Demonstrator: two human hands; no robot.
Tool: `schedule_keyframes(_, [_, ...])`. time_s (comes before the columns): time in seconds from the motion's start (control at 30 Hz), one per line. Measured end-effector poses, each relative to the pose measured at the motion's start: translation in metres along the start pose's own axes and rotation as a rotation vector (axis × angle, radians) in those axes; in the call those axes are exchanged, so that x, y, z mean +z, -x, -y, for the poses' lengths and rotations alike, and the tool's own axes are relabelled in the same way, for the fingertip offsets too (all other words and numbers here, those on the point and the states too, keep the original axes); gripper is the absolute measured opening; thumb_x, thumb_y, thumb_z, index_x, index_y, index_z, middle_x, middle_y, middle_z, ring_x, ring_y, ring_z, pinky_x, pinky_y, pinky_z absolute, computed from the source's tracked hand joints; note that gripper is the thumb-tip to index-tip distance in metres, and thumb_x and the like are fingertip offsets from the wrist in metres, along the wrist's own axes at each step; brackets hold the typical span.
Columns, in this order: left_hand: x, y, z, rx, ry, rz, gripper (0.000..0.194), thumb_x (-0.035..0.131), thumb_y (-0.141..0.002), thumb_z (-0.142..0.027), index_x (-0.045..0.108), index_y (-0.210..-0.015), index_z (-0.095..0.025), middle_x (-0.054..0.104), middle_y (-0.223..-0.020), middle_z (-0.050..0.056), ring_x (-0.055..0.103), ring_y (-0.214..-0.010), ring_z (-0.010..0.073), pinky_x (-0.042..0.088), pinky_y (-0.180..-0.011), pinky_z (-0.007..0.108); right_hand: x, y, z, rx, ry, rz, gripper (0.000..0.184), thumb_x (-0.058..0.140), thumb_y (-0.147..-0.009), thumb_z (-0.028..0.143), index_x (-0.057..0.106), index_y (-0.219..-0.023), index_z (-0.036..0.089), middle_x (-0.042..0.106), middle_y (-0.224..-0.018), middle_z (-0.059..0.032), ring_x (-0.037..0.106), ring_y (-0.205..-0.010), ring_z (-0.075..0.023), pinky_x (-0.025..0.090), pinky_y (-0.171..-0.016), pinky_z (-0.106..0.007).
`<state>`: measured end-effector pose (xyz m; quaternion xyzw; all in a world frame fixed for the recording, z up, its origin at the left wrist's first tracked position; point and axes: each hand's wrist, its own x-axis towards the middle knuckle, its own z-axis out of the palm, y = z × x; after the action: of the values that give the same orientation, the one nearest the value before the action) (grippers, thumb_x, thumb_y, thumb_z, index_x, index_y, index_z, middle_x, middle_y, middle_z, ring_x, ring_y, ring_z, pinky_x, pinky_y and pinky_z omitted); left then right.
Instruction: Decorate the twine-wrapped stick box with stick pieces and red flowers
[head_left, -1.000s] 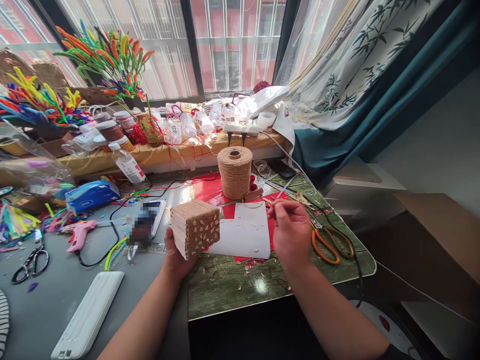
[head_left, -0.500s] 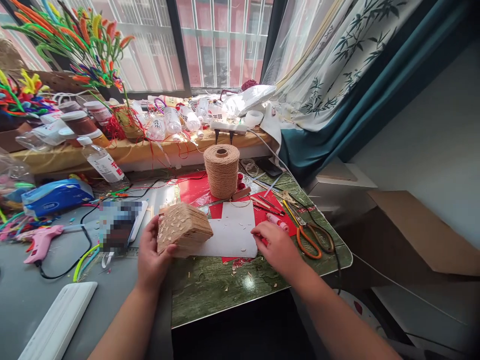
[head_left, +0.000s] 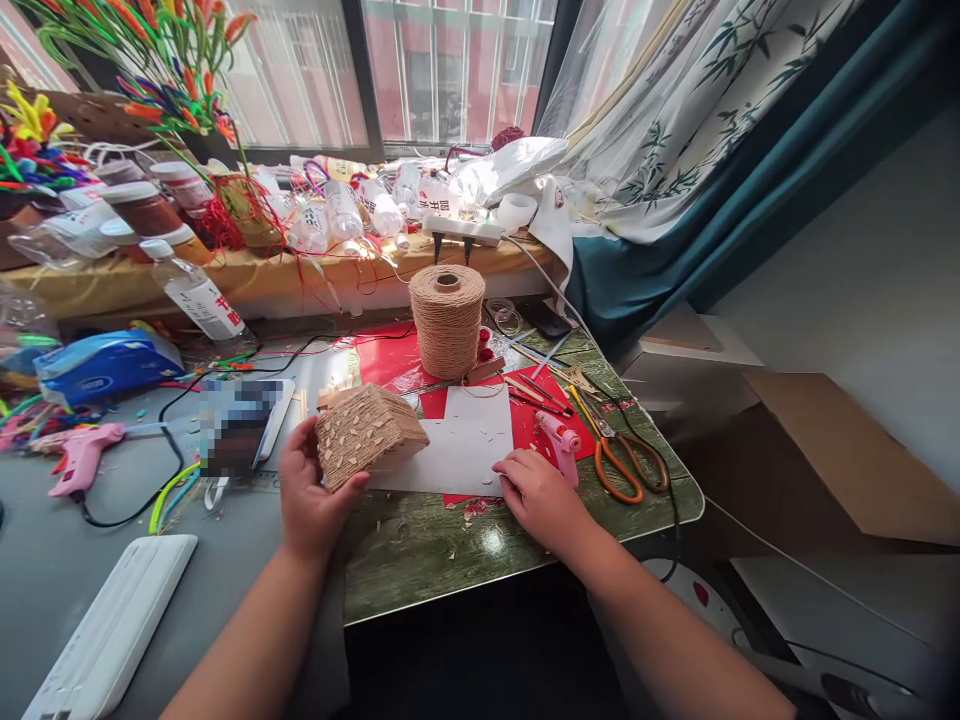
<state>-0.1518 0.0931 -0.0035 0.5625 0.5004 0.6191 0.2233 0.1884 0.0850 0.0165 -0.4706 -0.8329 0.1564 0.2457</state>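
My left hand (head_left: 319, 500) grips a small twine-wrapped model house (head_left: 367, 435) by its left side, thumb along the lower edge. Pale wood chips are scattered over the roof slope. The house is tilted above the left part of a white sheet of paper (head_left: 469, 455). At that sheet's right end, my right hand (head_left: 544, 500) has its fingers bent together; whatever is between them is too small or hidden to name. Just beyond it a pink glue gun (head_left: 559, 440) lies on the red paper (head_left: 439, 405).
A large twine spool (head_left: 448, 320) stands behind the paper. Orange-handled scissors (head_left: 630, 470) lie on the right. Leftward are another pink glue gun (head_left: 81, 455), a phone (head_left: 244, 430) and a white keyboard-like bar (head_left: 120, 625). Bottles (head_left: 199, 295) and pots line the sill.
The model house has turned slightly, showing more of its chip-covered roof. My right hand has shifted a little left and down on the paper, and the glue gun beside it shows more fully.
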Motion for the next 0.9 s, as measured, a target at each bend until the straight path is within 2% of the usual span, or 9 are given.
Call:
schedule_keyframes(0.1, [-0.001,-0.003,0.003,-0.027,0.076,-0.124,0.099,0.082,-0.071,-0.069,0.044,-0.148,-0.019,0.053,-0.145,0.018,0.049,-0.141,0.0377,0.039,-0.119,0.051,0.004,0.005,0.003,-0.057,-0.002,0.036,0.023,0.059,-0.096,0.011,0.070,-0.115,0.019,0.070,-0.108,-0.0114,0.062,-0.102,-0.0281,0.053,-0.092,-0.045])
schedule_keyframes(0.23, [-0.001,-0.007,0.008,-0.074,0.162,-0.260,0.086,0.069,-0.080,-0.074,0.048,-0.143,-0.020,0.054,-0.141,0.015,0.053,-0.135,0.0352,0.043,-0.115,0.048,0.008,0.007,0.002,-0.066,-0.003,0.081,0.027,0.064,-0.095,0.016,0.068,-0.121,0.020,0.070,-0.118,-0.0125,0.061,-0.112,-0.0305,0.051,-0.098,-0.049])
schedule_keyframes(0.37, [-0.001,-0.009,0.008,-0.088,0.129,-0.291,0.083,0.071,-0.080,-0.071,0.047,-0.142,-0.021,0.054,-0.141,0.014,0.054,-0.135,0.0343,0.042,-0.115,0.047,0.008,0.005,-0.002,-0.062,-0.004,0.106,0.027,0.063,-0.095,0.017,0.069,-0.122,0.021,0.072,-0.116,-0.0119,0.062,-0.112,-0.0305,0.050,-0.097,-0.049])
schedule_keyframes(0.47, [0.000,-0.007,0.004,-0.063,0.106,-0.214,0.089,0.079,-0.075,-0.067,0.047,-0.143,-0.020,0.054,-0.143,0.015,0.050,-0.139,0.0354,0.038,-0.119,0.048,0.007,0.003,0.002,-0.065,0.019,0.079,0.025,0.062,-0.096,0.017,0.069,-0.120,0.021,0.071,-0.116,-0.0123,0.061,-0.111,-0.0306,0.049,-0.097,-0.049])
schedule_keyframes(0.57, [0.005,-0.001,-0.002,-0.047,0.107,-0.052,0.098,0.090,-0.066,-0.059,0.046,-0.145,-0.021,0.053,-0.145,0.017,0.049,-0.140,0.0372,0.037,-0.121,0.050,0.010,0.001,0.013,-0.074,0.047,0.059,0.021,0.060,-0.099,0.019,0.071,-0.116,0.021,0.069,-0.113,-0.0124,0.059,-0.106,-0.0295,0.047,-0.093,-0.045])
schedule_keyframes(0.7, [0.012,0.006,-0.006,-0.073,0.081,0.127,0.101,0.095,-0.061,-0.042,0.045,-0.146,-0.023,0.054,-0.145,0.016,0.051,-0.138,0.0380,0.038,-0.119,0.055,0.019,-0.005,0.032,-0.126,0.067,0.163,0.015,0.063,-0.100,0.026,0.073,-0.110,0.021,0.068,-0.099,-0.0092,0.057,-0.096,-0.0264,0.044,-0.085,-0.040])
schedule_keyframes(0.9, [0.012,0.009,-0.005,-0.051,-0.004,0.243,0.101,0.096,-0.061,-0.035,0.045,-0.148,-0.025,0.051,-0.148,0.016,0.050,-0.139,0.0389,0.040,-0.117,0.055,0.034,-0.014,0.041,-0.126,0.143,0.233,0.014,0.066,-0.100,0.030,0.074,-0.103,0.020,0.068,-0.095,-0.0084,0.056,-0.094,-0.0259,0.041,-0.080,-0.038])
